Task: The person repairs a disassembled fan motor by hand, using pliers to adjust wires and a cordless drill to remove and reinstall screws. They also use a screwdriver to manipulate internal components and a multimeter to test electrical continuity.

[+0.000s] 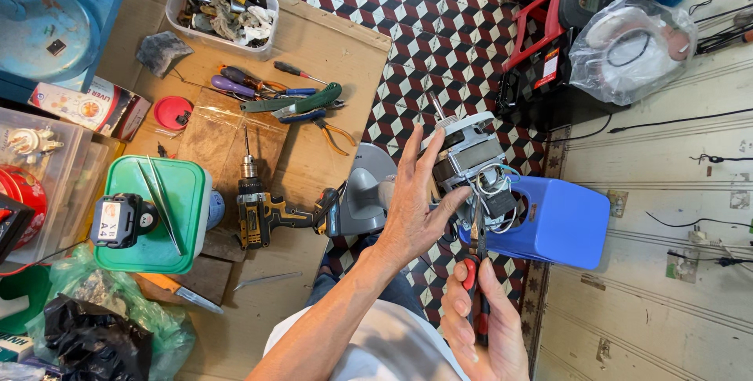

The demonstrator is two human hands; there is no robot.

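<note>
Steadying a small electric motor (471,154) at the centre right of the frame, the left hand (412,208) lies with its fingers spread open against the motor's side, the thumb reaching toward its tangle of white wires (490,185). The motor sits on a blue plastic stool (561,224), its shaft pointing up and left over the patterned tile floor (439,28). Below it, the right hand (478,318) is closed around the red handles of a pair of pliers (476,271), whose dark tips reach up into the wires at the motor's lower end.

To the left, on a cardboard sheet (329,44), a yellow-and-black cordless drill (267,208) lies flat, just beside a green plastic lid (169,212) with a drill battery (121,220) on it. Further up the frame lie screwdrivers and pliers (282,95) in a loose group, a red cap (172,112), and a clear tub of odds and ends (223,9) near the top. A bagged fan part (631,44) sits at the upper right.
</note>
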